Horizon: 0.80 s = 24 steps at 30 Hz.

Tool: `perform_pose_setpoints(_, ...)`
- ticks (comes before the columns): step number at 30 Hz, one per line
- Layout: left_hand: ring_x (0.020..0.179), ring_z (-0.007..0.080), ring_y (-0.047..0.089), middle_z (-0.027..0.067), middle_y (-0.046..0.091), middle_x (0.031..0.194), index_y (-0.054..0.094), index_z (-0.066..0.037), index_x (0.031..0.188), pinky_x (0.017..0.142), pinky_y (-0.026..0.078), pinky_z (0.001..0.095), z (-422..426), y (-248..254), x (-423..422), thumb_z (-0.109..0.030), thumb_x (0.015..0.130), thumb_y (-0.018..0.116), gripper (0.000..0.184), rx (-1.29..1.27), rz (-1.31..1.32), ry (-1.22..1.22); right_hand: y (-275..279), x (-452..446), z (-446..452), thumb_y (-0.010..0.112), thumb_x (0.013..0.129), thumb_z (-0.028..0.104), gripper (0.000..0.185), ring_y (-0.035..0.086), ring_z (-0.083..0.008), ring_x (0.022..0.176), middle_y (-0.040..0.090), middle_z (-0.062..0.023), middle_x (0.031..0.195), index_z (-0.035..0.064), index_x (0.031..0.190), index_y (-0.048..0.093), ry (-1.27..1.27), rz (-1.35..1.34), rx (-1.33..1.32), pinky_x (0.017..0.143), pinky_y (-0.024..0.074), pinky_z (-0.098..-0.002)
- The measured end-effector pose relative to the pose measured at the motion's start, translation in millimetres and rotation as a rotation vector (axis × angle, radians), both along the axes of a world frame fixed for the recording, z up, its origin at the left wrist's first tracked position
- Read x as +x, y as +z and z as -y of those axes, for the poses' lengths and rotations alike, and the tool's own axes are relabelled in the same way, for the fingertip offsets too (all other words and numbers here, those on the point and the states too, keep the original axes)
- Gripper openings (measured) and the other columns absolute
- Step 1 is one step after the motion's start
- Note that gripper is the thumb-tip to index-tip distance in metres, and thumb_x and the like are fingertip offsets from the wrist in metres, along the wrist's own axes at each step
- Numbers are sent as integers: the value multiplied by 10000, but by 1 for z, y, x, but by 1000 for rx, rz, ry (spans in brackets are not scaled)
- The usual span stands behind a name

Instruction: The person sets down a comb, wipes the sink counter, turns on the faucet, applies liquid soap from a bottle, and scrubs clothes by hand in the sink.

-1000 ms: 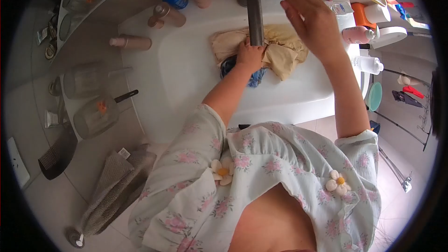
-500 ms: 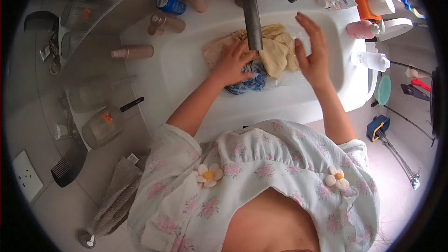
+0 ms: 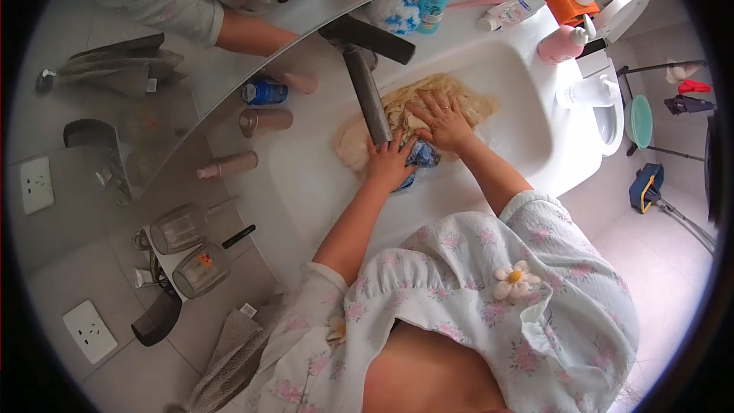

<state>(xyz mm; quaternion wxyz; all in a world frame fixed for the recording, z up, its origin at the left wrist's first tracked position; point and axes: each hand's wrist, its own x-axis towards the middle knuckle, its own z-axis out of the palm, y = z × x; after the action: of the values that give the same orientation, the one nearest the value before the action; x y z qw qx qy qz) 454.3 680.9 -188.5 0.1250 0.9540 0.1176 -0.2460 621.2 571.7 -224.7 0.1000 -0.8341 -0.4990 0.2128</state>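
Note:
Wet clothes lie bunched in the white washbasin [image 3: 524,134]: a yellowish-cream cloth [image 3: 478,103], a pale peach cloth [image 3: 350,145] and a blue cloth [image 3: 424,154]. My right hand [image 3: 447,124] presses down on the cream cloth with its fingers spread. Close beside the faucet's spout end, my left hand [image 3: 390,162] rests on the clothes, fingers apart, against the blue cloth. The dark faucet [image 3: 367,99] reaches over the pile and hides part of it. Water in the basin surrounds the clothes.
Along the basin's left rim stand a blue can [image 3: 264,92] and pinkish bottles [image 3: 265,121]. A pink pump bottle [image 3: 560,44] and a white pump bottle [image 3: 587,92] stand on the right. A glass cup [image 3: 200,269] and black comb [image 3: 158,317] are at the wall.
My right hand has come down from above the basin's right side onto the cream cloth. My left hand stays on the pile. The camera view has turned, and the clothes look flatter.

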Motion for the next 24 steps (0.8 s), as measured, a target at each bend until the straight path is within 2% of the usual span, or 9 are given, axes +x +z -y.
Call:
perform_pose_setpoints(4,1350,349,236,81,146,1516,306,-249,1429,1022,152,674,-9,10,-16,-499,804,600,734,-43,145,78,28,8,16,510,818,573,711,211,-336,1367,215,-86,1494,307,1432,268,-56,-10,44,1075,153,-590)
perform_pose_setpoints(8,1388,386,65,112,109,1518,348,-221,1413,1027,162,660,2,27,-34,-490,805,608,714,70,15,138,15,17,42,599,796,488,768,249,-318,1350,232,-106,1485,261,1442,252,-129,146,67,1071,216,-531)
perform_pose_setpoints(11,1390,391,30,125,101,1517,392,-189,1388,1029,168,653,4,22,-18,-462,815,607,670,75,-37,200,27,17,10,659,766,294,754,411,-301,1248,398,-163,1384,188,1423,306,-316,-117,73,1008,350,-423)
perform_pose_setpoints(14,1383,365,90,134,179,1489,452,-141,1336,1029,220,606,7,-6,-11,-415,833,598,591,124,19,262,-1,20,-8,626,729,150,682,548,-291,1084,552,-198,1207,113,1369,393,-572,-789,100,902,443,-349)
perform_pose_setpoints(15,1376,346,139,137,226,1471,473,-123,1310,1032,251,567,7,-15,-11,-398,839,591,558,146,83,273,21,12,-11,593,720,118,609,602,-277,985,610,-196,1101,72,1312,457,-559,-1053,346,851,473,-348)
perform_pose_setpoints(16,1369,327,189,140,272,1452,494,-105,1285,1036,282,528,6,-24,-11,-380,846,585,526,163,129,288,41,6,-12,598,717,113,608,597,-275,1000,607,-194,1111,75,1307,461,-429,-1063,338,861,468,-347)
perform_pose_setpoints(19,1257,251,402,102,429,1342,493,-76,1252,988,380,396,-19,-39,-1,-301,892,531,426,-275,376,612,104,-26,-7,616,711,102,591,583,-278,1025,596,-168,1132,89,1286,480,-158,-924,317,888,453,-351)
perform_pose_setpoints(22,1245,256,411,107,433,1329,457,-68,1277,987,377,388,-42,-31,12,-302,900,524,449,-948,397,1075,116,-53,5,630,724,118,541,564,-284,1019,570,-121,1126,133,1252,513,-33,-683,313,899,442,-375)
perform_pose_setpoints(24,1237,260,418,110,436,1321,433,-63,1295,986,376,383,-39,-7,12,-302,906,520,465,-1271,331,1363,104,-54,10,628,742,138,507,550,-283,1021,552,-97,1118,166,1237,526,95,-503,307,897,438,-398)
